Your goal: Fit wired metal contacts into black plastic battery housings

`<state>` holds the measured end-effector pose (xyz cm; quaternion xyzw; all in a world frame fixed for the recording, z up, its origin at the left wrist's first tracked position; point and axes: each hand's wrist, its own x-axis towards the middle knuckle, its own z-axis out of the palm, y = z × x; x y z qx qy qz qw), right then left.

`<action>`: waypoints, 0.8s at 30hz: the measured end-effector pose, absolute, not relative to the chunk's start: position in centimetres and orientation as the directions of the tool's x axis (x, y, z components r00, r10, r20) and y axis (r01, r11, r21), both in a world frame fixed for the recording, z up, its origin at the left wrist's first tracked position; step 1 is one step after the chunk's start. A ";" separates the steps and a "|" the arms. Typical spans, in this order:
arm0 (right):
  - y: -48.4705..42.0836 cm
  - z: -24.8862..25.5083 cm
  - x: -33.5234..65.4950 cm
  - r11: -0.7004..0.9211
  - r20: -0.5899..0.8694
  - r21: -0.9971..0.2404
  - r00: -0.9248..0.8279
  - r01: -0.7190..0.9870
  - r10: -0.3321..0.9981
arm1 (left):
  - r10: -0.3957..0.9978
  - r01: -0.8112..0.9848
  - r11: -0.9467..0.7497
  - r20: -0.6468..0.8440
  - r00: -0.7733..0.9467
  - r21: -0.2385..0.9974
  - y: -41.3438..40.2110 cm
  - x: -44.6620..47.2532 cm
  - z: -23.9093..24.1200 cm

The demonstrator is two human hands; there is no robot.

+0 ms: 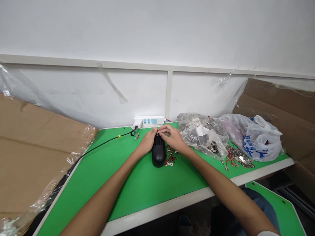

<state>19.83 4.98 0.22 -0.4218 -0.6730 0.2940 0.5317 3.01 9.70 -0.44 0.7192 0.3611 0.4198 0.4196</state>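
Observation:
On the green table stands a black rounded device [158,152], its smooth end toward me and a ribbed part at its far end. My left hand [148,139] is closed along the left side of that far end, thumb on top. From the right, my right hand [172,136] reaches over the same end with thumb and fingers pinched together. Whatever lies between the fingertips is too small to make out. Small metal parts with red wires [172,155] lie in a pile just right of the device, partly under my right hand.
A white power strip [154,120] with a plugged-in adapter and black cable [105,143] sits against the wall. At right are a clear bag of parts [200,131], a white plastic bag [261,137] and loose metal pieces [238,157]. Cardboard sheets [36,157] flank the table.

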 end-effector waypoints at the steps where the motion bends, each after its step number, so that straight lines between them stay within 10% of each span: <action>1: 4.9 0.3 19.8 0.474 0.470 -0.840 -0.081 0.264 0.879 | 0.871 0.169 -0.388 0.301 0.387 0.906 9.7 3.0 -0.5; 24: 4.5 0.7 19.8 0.508 0.526 -0.765 -0.072 0.397 0.848 | 0.837 0.158 -0.404 0.294 0.461 0.901 9.9 3.1 -0.4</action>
